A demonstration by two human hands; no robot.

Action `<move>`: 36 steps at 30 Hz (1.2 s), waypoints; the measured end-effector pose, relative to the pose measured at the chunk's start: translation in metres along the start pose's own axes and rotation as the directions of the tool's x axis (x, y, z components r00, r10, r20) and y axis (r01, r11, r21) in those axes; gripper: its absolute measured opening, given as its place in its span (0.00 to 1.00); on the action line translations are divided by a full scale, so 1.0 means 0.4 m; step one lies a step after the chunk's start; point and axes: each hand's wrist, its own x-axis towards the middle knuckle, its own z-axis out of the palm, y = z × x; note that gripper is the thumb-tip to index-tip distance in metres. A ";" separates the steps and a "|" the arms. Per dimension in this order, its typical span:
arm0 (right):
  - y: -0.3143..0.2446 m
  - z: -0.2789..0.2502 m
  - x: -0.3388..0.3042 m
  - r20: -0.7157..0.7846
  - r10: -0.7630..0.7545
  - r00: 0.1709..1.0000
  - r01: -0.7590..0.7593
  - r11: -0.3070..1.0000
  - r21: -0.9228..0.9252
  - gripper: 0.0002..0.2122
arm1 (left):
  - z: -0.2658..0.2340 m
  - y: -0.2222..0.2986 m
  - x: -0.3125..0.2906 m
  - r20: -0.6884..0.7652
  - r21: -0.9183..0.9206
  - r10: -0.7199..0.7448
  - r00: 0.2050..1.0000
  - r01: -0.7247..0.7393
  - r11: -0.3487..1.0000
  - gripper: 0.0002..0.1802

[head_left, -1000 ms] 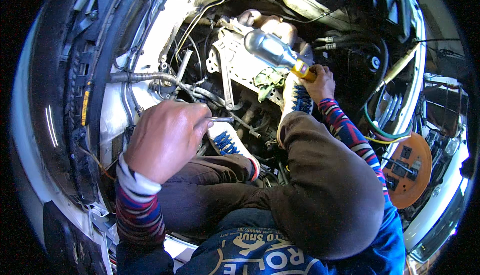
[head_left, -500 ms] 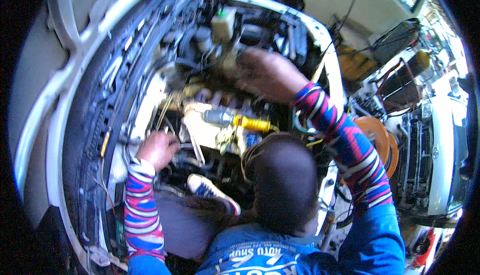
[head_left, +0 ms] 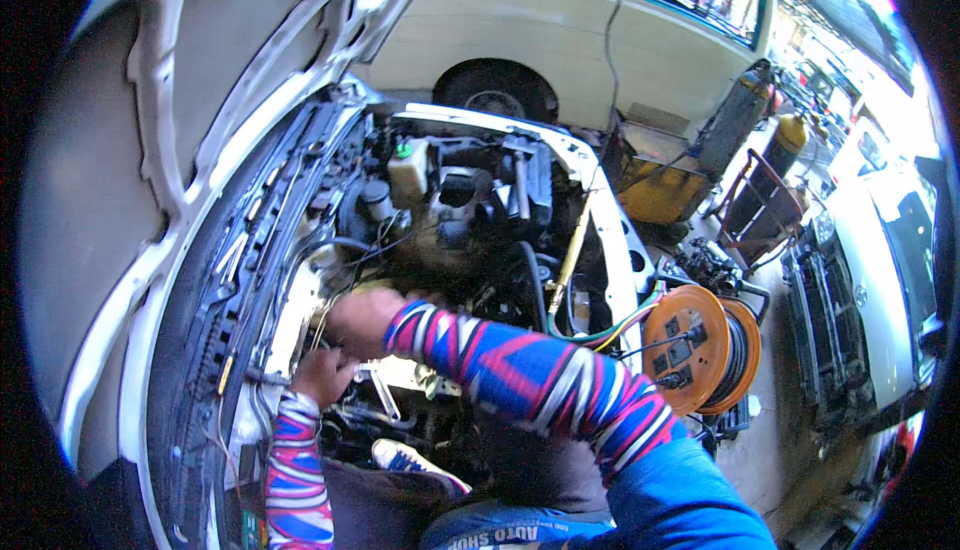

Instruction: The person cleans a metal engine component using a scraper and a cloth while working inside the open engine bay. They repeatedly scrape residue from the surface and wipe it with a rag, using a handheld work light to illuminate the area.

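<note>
My left hand (head_left: 325, 375) is low in the engine bay, its fingers curled and pressed together; what they pinch, if anything, is too small to make out. My right hand (head_left: 366, 322) reaches across just above it, blurred, with its fingers mostly hidden. Thin cables (head_left: 318, 325) run beside both hands. Close to my left fingertips, a slim silver metal bar (head_left: 385, 396) lies slanted. Around them is the engine bay of a white car, with a white reservoir with a green cap (head_left: 408, 172) farther off. My right forearm covers the bay's middle.
The raised hood (head_left: 110, 140) stands on the left. My white-and-navy shoe (head_left: 415, 460) rests inside the bay. An orange cable reel (head_left: 688, 350) and hoses lie on the right, with gas cylinders (head_left: 735, 115) behind and a white car (head_left: 890, 270) at far right. A cream vehicle (head_left: 540, 25) stands behind.
My right hand has swung from the far side of the engine down and left to my left hand. The yellow work light seen earlier is now hidden. The view has tilted up.
</note>
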 end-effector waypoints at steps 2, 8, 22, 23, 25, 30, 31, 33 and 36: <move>0.085 -0.009 -0.011 0.085 0.103 0.991 -0.103 0.995 0.000 0.11 | -0.023 0.029 0.013 -0.064 -0.051 -0.096 0.993 0.093 0.994 0.12; 0.141 -0.104 -0.044 0.217 -0.002 0.976 -0.044 0.977 0.207 0.17 | -0.048 0.077 0.020 -0.266 -0.439 -0.256 0.929 0.120 0.890 0.12; 0.092 -0.101 -0.039 0.007 -0.035 0.999 0.034 0.995 0.093 0.19 | -0.087 0.123 0.035 -0.374 -0.571 -0.315 0.872 0.051 0.820 0.08; 0.086 -0.103 -0.043 0.047 -0.024 0.999 0.020 0.995 0.098 0.20 | -0.087 0.127 0.032 -0.384 -0.538 -0.293 0.876 0.046 0.842 0.08; 0.072 -0.106 -0.047 0.053 0.054 0.997 -0.057 0.996 0.062 0.20 | -0.094 0.133 0.029 -0.399 -0.479 -0.277 0.874 0.059 0.876 0.08; 0.060 -0.106 -0.046 -0.029 0.088 0.996 -0.089 0.996 -0.024 0.15 | -0.125 0.165 0.026 -0.496 -0.460 -0.252 0.831 -0.005 0.888 0.09; 0.061 -0.101 -0.040 -0.045 0.087 0.995 -0.089 0.996 -0.031 0.14 | -0.128 0.168 0.029 -0.538 -0.425 -0.231 0.811 -0.024 0.905 0.09; 0.079 -0.100 -0.034 0.024 0.122 0.992 -0.121 0.992 -0.020 0.13 | -0.125 0.161 0.038 -0.572 -0.423 -0.229 0.788 -0.044 0.905 0.10; 0.097 -0.106 -0.023 0.203 0.162 0.966 -0.156 0.987 -0.045 0.12 | -0.097 0.138 0.044 -0.578 -0.422 -0.203 0.791 -0.077 0.903 0.14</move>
